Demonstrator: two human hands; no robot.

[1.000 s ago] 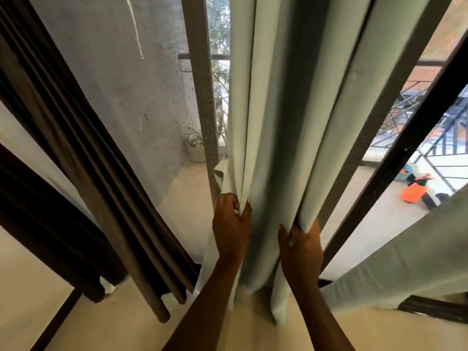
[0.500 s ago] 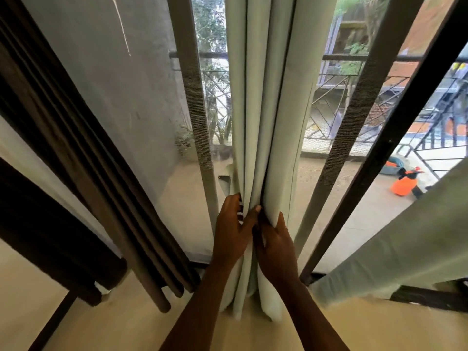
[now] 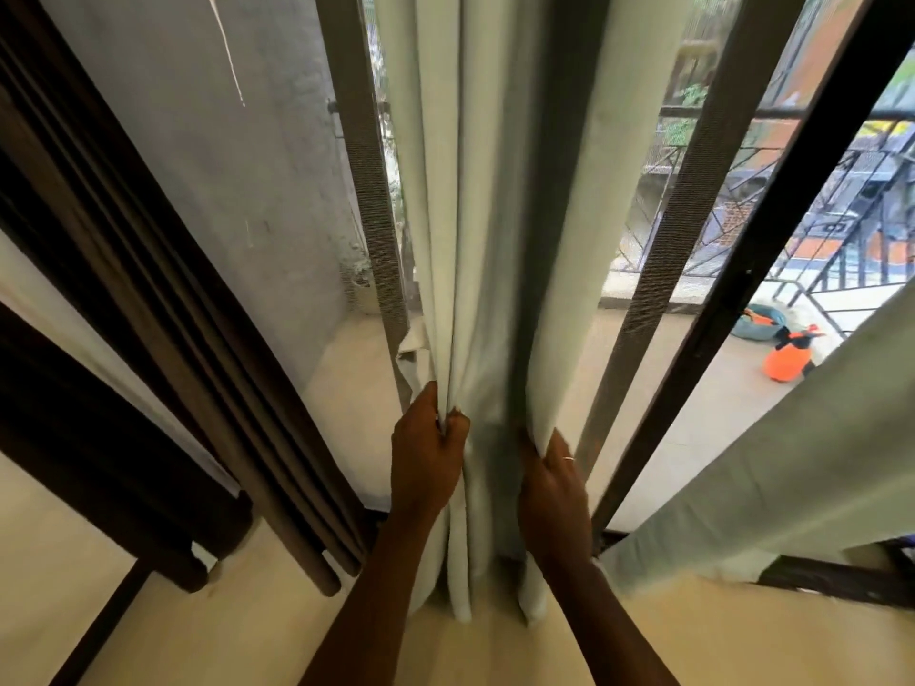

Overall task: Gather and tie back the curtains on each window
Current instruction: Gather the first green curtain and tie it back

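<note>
Gripping the pale green curtain (image 3: 490,215) near its hem, left hand (image 3: 426,453) pinching gathered pleats, right hand (image 3: 552,482) curled round a separate fold alongside, brown curtain (image 3: 163,314) hanging left, dark window frame (image 3: 772,240) behind, orange sprayer (image 3: 789,358) on the balcony beyond.

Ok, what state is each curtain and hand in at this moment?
Middle curtain: bunched in folds, no tie on it.
Left hand: grips the left folds.
Right hand: grips the right fold.
Brown curtain: gathered in pleats, no tie visible.
Right curtain: spread, slanting, not gathered.
</note>
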